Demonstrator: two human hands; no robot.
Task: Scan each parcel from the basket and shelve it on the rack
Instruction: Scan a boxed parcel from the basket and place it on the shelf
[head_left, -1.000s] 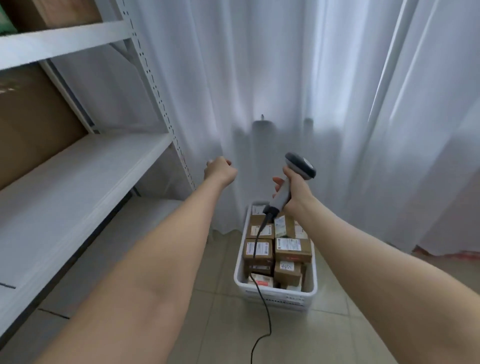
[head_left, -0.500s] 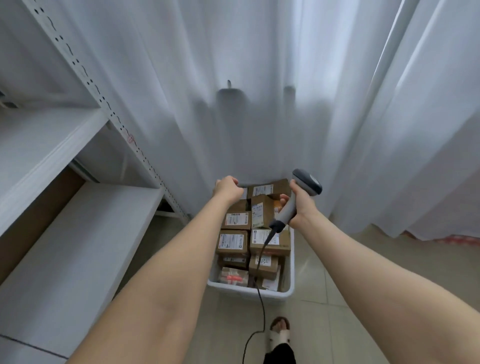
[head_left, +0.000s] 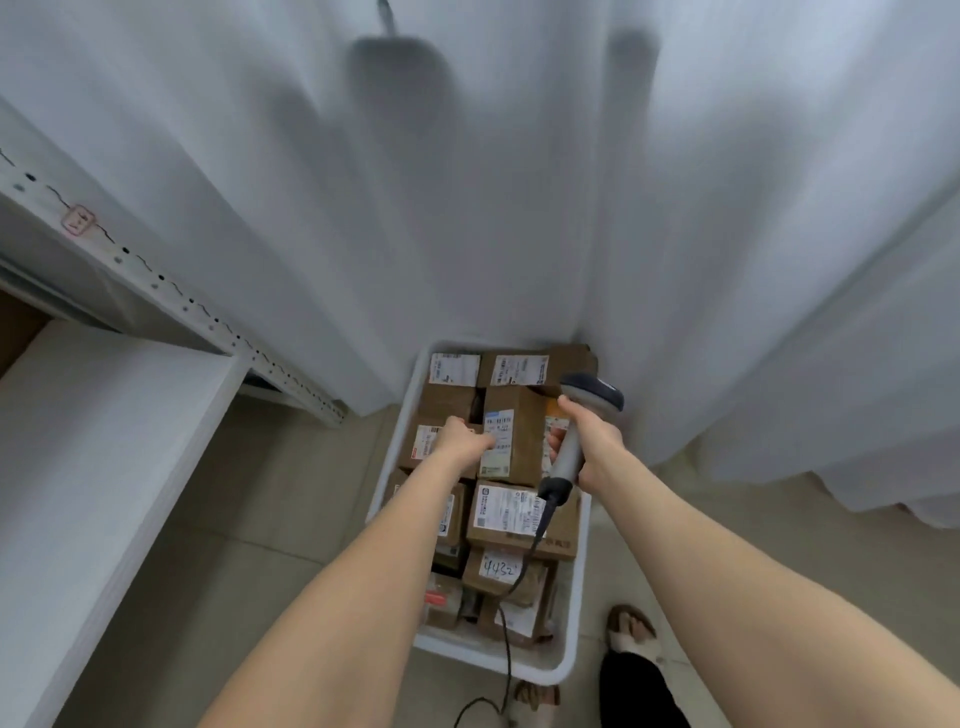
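A white plastic basket (head_left: 575, 618) stands on the floor, filled with several brown cardboard parcels bearing white labels. One parcel (head_left: 522, 415) stands upright near the basket's middle. My left hand (head_left: 460, 439) is down in the basket, its curled fingers against that parcel's labelled left face; a grip does not show. My right hand (head_left: 597, 441) holds a grey barcode scanner (head_left: 592, 395) by its handle, just right of the upright parcel, head over the far parcels. The white rack shelf (head_left: 104, 441) lies to the left.
The scanner's black cable (head_left: 506, 649) runs down over the parcels and the basket's near rim to the floor. The rack's perforated post (head_left: 208, 317) slants left of the basket. White curtains (head_left: 519, 208) hang right behind it. My sandalled foot (head_left: 634, 631) stands beside its near right corner.
My view has tilted down and closer to the basket. Both hands have dropped from above the basket into it; the left hand now touches the upright parcel.
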